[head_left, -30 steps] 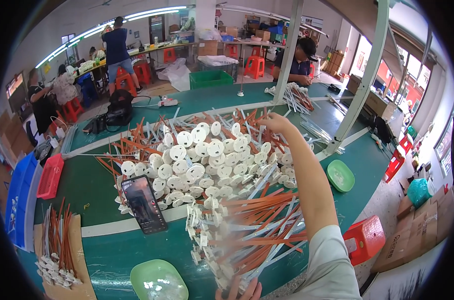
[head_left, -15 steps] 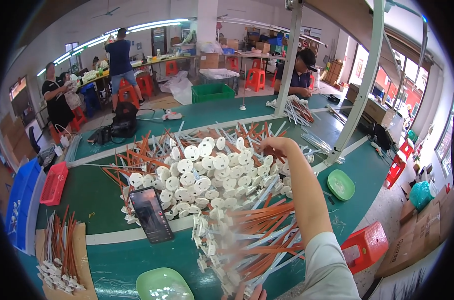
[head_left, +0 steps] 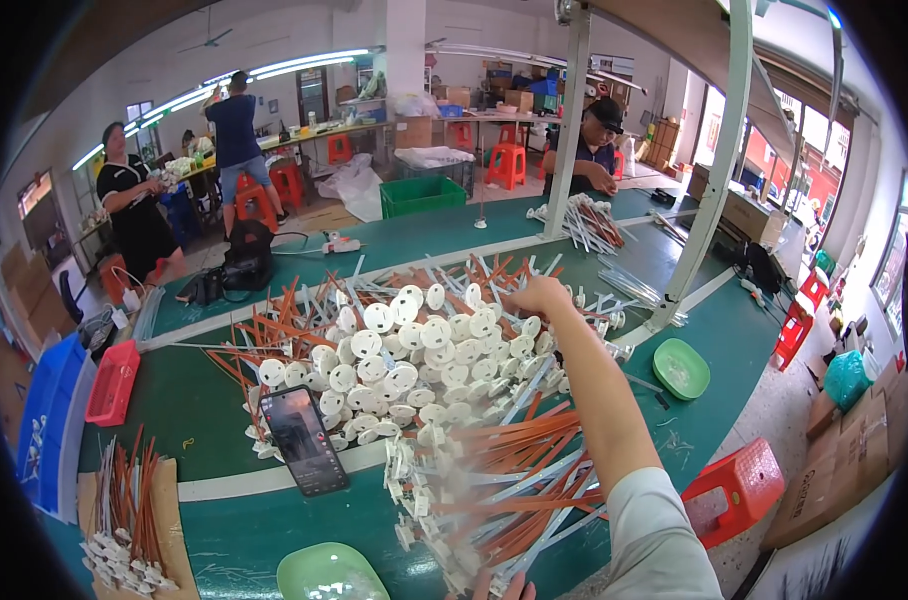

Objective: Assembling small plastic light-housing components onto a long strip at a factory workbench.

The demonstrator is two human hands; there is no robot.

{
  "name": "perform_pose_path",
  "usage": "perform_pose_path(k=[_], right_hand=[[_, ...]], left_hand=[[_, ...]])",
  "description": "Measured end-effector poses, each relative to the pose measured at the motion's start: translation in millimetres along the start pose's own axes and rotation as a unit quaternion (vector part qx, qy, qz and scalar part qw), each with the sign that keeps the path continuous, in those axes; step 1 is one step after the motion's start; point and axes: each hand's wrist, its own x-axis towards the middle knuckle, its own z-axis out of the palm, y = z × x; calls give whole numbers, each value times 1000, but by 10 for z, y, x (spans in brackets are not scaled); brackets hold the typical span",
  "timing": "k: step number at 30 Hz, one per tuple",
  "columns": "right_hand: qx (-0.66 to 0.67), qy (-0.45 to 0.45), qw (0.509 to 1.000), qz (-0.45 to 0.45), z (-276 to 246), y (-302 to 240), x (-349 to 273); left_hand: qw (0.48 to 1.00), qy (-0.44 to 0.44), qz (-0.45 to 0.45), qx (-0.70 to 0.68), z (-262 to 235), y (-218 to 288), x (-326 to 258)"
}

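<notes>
A large heap of round white plastic discs with orange and pale grey strips covers the middle of the bench. My right hand reaches over to the heap's far right side, fingers bent down among the strips. What they grip there is hidden. Nearer to me lies a bundle of orange and grey strips with white end pieces along its left side. At the lower edge, bent fingers of my left hand show beside the bundle's near end; the rest is cut off, and what they hold cannot be made out.
A phone lies against the heap. Green bowls stand near me and at right. A small bundle on cardboard, a red tray and a blue bin are left. A metal post rises at right; a co-worker sits beyond.
My right hand has shifted slightly left and lower into the strips, its fingers now more hidden. My left fingers stay at the lower edge. A person at far left has turned.
</notes>
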Motion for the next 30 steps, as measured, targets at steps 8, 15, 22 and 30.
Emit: perform_pose_path(k=[8, 15, 22, 30], right_hand=[[20, -55, 998, 18, 191, 114, 337], [93, 114, 988, 49, 57, 79, 60], [152, 93, 984, 18, -23, 349, 394], [144, 201, 969, 3, -203, 79, -41]], left_hand=[[996, 38, 30, 78, 454, 48, -278], [999, 18, 26, 37, 294, -12, -158], [993, 48, 54, 90, 194, -43, -40], [1000, -5, 0, 10, 47, 5, -53]])
